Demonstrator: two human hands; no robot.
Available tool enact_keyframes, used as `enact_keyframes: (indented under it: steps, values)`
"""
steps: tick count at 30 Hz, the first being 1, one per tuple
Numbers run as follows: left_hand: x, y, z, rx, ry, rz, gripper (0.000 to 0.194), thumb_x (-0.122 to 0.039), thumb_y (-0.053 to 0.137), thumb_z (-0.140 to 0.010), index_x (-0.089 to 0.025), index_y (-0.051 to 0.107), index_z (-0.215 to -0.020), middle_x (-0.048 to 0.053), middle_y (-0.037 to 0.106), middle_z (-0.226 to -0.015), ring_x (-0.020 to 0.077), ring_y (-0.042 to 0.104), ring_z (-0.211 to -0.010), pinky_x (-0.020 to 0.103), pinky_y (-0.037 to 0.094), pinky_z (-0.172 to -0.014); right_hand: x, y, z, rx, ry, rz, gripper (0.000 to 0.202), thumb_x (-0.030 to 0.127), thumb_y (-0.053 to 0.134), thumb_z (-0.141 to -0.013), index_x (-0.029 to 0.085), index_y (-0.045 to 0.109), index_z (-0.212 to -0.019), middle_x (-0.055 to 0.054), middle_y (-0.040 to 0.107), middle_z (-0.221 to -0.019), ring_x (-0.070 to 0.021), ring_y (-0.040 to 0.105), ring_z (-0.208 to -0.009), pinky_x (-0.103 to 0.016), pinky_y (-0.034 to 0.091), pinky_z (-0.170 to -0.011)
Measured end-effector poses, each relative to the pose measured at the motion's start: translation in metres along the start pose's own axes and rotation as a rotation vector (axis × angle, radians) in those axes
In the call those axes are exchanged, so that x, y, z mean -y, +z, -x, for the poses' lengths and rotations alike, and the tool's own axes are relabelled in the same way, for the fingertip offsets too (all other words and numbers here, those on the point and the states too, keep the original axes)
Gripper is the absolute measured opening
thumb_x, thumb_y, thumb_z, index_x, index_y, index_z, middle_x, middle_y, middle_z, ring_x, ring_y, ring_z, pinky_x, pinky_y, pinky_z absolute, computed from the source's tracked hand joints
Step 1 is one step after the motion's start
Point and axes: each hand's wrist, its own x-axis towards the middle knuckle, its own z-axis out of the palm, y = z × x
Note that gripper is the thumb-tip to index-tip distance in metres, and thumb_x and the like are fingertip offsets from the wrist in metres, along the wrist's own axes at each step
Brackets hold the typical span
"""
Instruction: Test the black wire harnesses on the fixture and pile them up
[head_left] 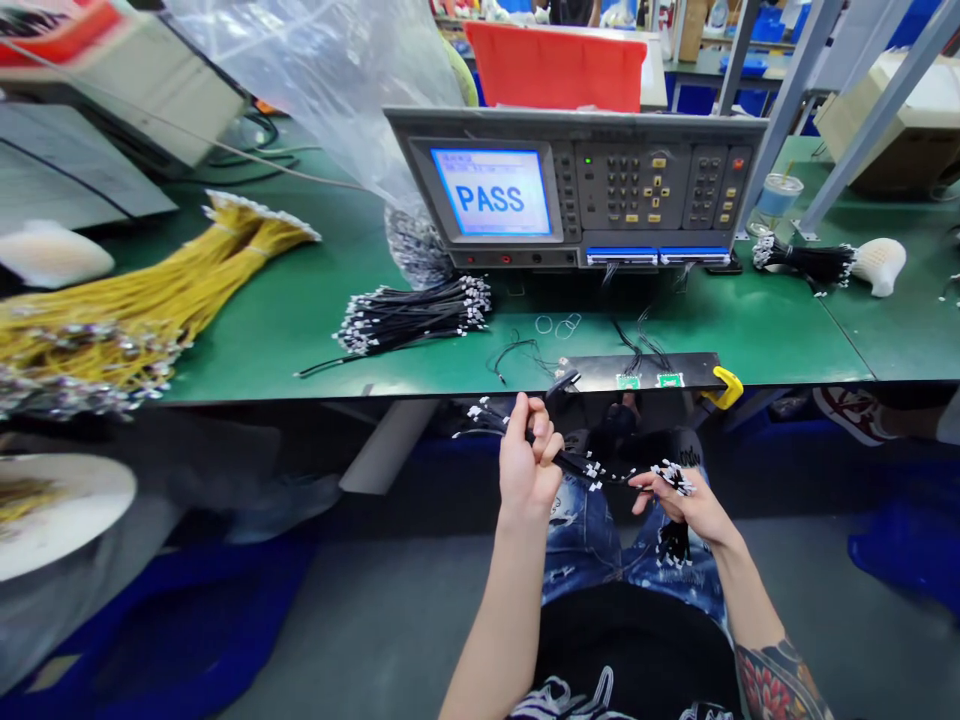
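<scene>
My left hand (531, 458) is closed around a bundle of black cables (576, 465) with white connectors, in front of the table edge and above my lap. White-tipped ends stick out on both sides of the fist. Lower and to the right, my right hand (686, 500) holds a second bundle of black cables (675, 545), its connectors showing above and below the palm. The thumb and fingertips of that hand are at the end of a single cable that runs toward the first bundle.
A tester (562, 190) showing PASS stands on the green table (795, 345). Before it lie a black board strip (645, 370), a yellow clamp (726, 388) and a black cable pile (416, 312). Yellow cables (150, 290) cover the left side.
</scene>
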Motion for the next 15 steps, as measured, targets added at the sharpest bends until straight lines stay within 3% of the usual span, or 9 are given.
enact_keyframes:
  steps: [3, 5, 7, 9, 12, 15]
  values:
    - [-0.001, -0.004, -0.001, -0.004, 0.012, 0.004, 0.051, -0.024, 0.037, -0.113, -0.011, 0.058, -0.068, -0.009, 0.040, -0.045, -0.0011, 0.025, -0.026, 0.012, 0.016, -0.026, -0.002, 0.004, 0.003, 0.022, 0.001, 0.062, 0.057, 0.063, 0.069, -0.090, 0.015, 0.076, -0.119, -0.009, 0.079, -0.084, -0.0096, 0.044, -0.047, -0.025, 0.037, -0.046]
    - [-0.001, -0.005, 0.000, -0.002, -0.005, 0.014, 0.051, -0.024, 0.036, -0.113, -0.011, 0.058, -0.068, -0.009, 0.040, -0.045, -0.0011, 0.025, -0.026, 0.012, 0.016, -0.025, -0.001, 0.006, 0.003, 0.042, -0.019, 0.135, 0.058, 0.058, 0.068, -0.093, 0.015, 0.070, -0.132, -0.008, 0.080, -0.089, -0.0171, 0.063, -0.067, -0.031, 0.052, -0.067]
    - [-0.002, -0.005, 0.002, 0.004, -0.030, 0.024, 0.052, -0.024, 0.035, -0.113, -0.012, 0.057, -0.068, -0.009, 0.039, -0.044, -0.0011, 0.025, -0.025, 0.012, 0.015, -0.025, 0.003, 0.007, 0.003, 0.095, -0.047, 0.194, 0.063, 0.055, 0.064, -0.097, 0.016, 0.059, -0.146, -0.007, 0.080, -0.091, -0.0219, 0.070, -0.085, -0.039, 0.053, -0.089]
    - [-0.003, -0.004, 0.003, 0.010, -0.046, 0.029, 0.052, -0.024, 0.034, -0.113, -0.012, 0.057, -0.068, -0.010, 0.039, -0.044, -0.0011, 0.025, -0.025, 0.011, 0.015, -0.025, 0.007, 0.009, 0.003, 0.171, -0.067, 0.235, 0.062, 0.054, 0.060, -0.099, 0.017, 0.057, -0.148, -0.005, 0.080, -0.088, -0.0230, 0.071, -0.088, -0.043, 0.051, -0.098]
    - [-0.004, -0.006, 0.003, 0.016, -0.050, 0.028, 0.052, -0.024, 0.034, -0.113, -0.012, 0.057, -0.069, -0.010, 0.040, -0.045, -0.0013, 0.025, -0.025, 0.011, 0.016, -0.025, 0.012, 0.013, 0.002, 0.250, -0.063, 0.249, 0.046, 0.056, 0.058, -0.100, 0.018, 0.074, -0.121, -0.005, 0.079, -0.080, -0.0227, 0.070, -0.082, -0.042, 0.052, -0.097]
    - [-0.004, -0.009, 0.003, 0.026, -0.042, 0.026, 0.051, -0.023, 0.035, -0.113, -0.012, 0.058, -0.069, -0.009, 0.041, -0.045, -0.0014, 0.025, -0.025, 0.011, 0.015, -0.025, 0.012, 0.020, 0.002, 0.219, -0.076, 0.206, 0.043, 0.059, 0.060, -0.098, 0.020, 0.075, -0.088, -0.004, 0.077, -0.074, -0.0237, 0.071, -0.084, -0.040, 0.052, -0.099]
